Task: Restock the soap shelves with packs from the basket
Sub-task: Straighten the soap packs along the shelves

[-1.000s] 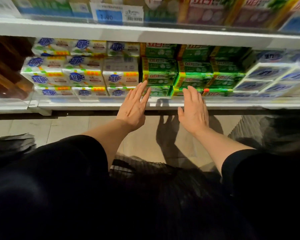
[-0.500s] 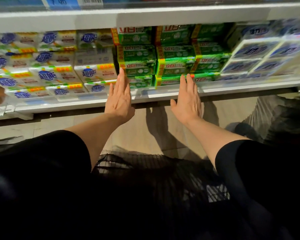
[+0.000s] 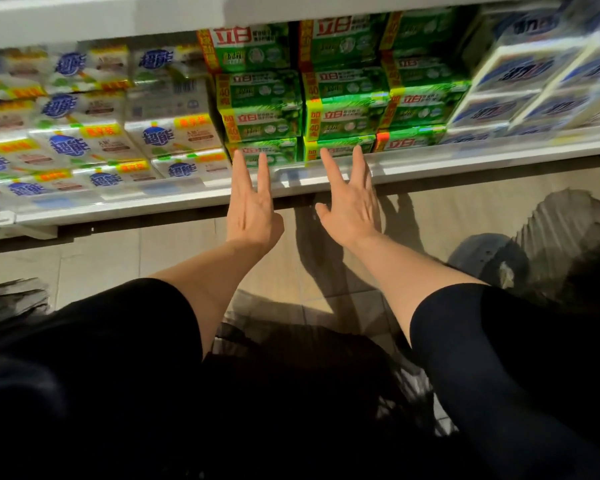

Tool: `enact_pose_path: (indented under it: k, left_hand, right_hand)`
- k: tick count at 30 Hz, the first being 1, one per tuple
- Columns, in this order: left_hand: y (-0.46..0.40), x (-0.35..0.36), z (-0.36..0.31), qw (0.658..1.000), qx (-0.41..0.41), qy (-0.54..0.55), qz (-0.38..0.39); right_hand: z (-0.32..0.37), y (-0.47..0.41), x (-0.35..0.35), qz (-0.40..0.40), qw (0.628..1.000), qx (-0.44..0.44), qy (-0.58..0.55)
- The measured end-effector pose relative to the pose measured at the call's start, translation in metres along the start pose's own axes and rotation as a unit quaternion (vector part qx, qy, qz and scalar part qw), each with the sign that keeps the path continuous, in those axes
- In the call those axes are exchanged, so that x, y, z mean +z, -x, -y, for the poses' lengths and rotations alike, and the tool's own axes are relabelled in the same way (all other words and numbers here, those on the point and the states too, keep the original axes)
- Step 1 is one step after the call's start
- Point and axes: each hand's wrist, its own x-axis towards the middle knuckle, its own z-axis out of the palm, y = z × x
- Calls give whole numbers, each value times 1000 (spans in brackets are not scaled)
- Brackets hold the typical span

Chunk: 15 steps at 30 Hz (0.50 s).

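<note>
- Left hand (image 3: pixel 252 209): fingers straight and spread, grasping nothing; the tips reach the front face of the lowest green soap pack (image 3: pixel 267 152) on the bottom row.
- Right hand (image 3: pixel 352 206): fingers likewise straight and spread, holding nothing; the tips lie against the neighbouring bottom green pack (image 3: pixel 340 147).
- Above the fingertips, green packs (image 3: pixel 326 88) stand in stacked columns, filling the middle of the shelf (image 3: pixel 187 199).
- Left of the left fingers the same shelf holds white packs with blue logos (image 3: pixel 118 133), several layers deep.
- Right of the right fingers sit white-and-blue packs (image 3: pixel 534 84), blurred.
- Below the wrists, near the person's body, a dark mesh basket (image 3: pixel 291 341) rests on the tiled floor (image 3: pixel 118 261); its contents cannot be made out.
</note>
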Motion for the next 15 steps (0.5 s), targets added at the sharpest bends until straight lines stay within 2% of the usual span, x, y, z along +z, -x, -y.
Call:
enact_pose_path:
  k: [4, 11, 15]
  left_hand:
    - [0, 7, -3, 996, -21, -78, -31]
    - [-4, 14, 1, 997, -48, 6, -54]
    - [-6, 19, 3, 991, -58, 56, -105]
  right_hand:
    - [3, 1, 9, -6, 1000, 7, 18]
    - [-3, -9, 17, -17, 998, -7, 54]
    - [2, -7, 18, -45, 996, -21, 69]
